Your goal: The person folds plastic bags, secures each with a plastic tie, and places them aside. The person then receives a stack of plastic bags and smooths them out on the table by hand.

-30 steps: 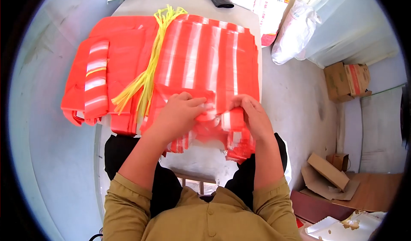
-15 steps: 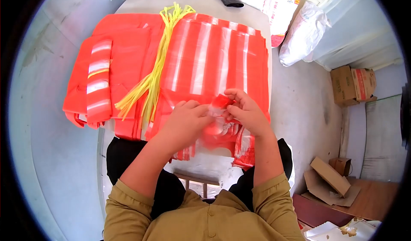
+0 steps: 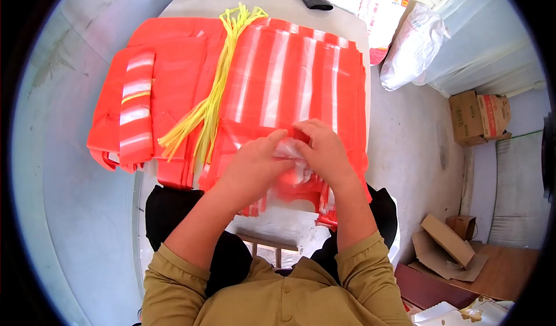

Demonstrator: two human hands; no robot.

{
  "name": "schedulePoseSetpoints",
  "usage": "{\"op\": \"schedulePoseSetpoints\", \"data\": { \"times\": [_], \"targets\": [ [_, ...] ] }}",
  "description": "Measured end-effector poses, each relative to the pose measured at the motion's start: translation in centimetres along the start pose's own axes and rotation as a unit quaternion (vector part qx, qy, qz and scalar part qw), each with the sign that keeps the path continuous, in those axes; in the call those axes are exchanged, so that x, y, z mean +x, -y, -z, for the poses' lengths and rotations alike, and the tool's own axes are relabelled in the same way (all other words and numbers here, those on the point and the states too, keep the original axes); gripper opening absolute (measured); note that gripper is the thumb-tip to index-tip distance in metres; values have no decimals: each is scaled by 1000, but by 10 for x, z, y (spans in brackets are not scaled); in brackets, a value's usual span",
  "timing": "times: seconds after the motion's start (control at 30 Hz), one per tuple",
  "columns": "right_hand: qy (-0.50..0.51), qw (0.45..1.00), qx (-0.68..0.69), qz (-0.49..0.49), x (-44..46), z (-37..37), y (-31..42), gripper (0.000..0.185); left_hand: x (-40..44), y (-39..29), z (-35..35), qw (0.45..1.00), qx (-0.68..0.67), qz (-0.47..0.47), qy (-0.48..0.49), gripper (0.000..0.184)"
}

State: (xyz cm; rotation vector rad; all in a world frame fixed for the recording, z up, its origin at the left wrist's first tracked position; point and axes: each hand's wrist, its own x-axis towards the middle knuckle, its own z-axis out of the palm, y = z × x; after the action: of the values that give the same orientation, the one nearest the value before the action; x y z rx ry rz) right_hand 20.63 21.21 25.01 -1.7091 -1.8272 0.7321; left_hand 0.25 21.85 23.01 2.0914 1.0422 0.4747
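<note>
A stack of red plastic bags with whitish stripes (image 3: 278,77) lies in front of me, its lower edge hanging toward my lap. At its near end, my left hand (image 3: 258,161) is closed on a crumpled piece of red-and-clear plastic bag (image 3: 286,149). Close beside it, my right hand (image 3: 324,152) grips the other side of the same plastic, fingers curled. The fingertips partly hide the gathered film. Left of the stack, a bundle of yellow ties (image 3: 223,77) lies across the bags.
A folded striped bundle (image 3: 136,109) with a yellow band sits on more red bags (image 3: 179,65) at the left. The round-cornered table (image 3: 197,2) is under them. A white sack (image 3: 411,48), cardboard boxes (image 3: 478,117) and flattened cardboard (image 3: 446,248) stand to the right.
My hands have drawn in around the crumpled plastic. My right fingers, raised and spread before, now curl over it, and the red piece between the hands is more covered.
</note>
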Motion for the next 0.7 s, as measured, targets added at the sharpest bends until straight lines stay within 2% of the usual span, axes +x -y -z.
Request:
{"op": "schedulePoseSetpoints", "data": {
  "times": [0.1, 0.17, 0.37, 0.7],
  "targets": [
    [11, 1000, -24, -9, 1, 0, 1, 39, 0, 2, -1, 995, 72, -65, -21, 24],
    [20, 999, -37, -17, 1, 0, 2, 42, -2, 0, 6, 972, 154, -170, -61, 25],
    [35, 997, -67, -14, -1, -3, 0, 43, 3, 1, 8, 972, 139, -186, -33, 29],
    [49, 999, -11, 19, 1, -3, -8, 37, 13, 4, 5, 961, 140, -213, -106, 20]
  ]
}}
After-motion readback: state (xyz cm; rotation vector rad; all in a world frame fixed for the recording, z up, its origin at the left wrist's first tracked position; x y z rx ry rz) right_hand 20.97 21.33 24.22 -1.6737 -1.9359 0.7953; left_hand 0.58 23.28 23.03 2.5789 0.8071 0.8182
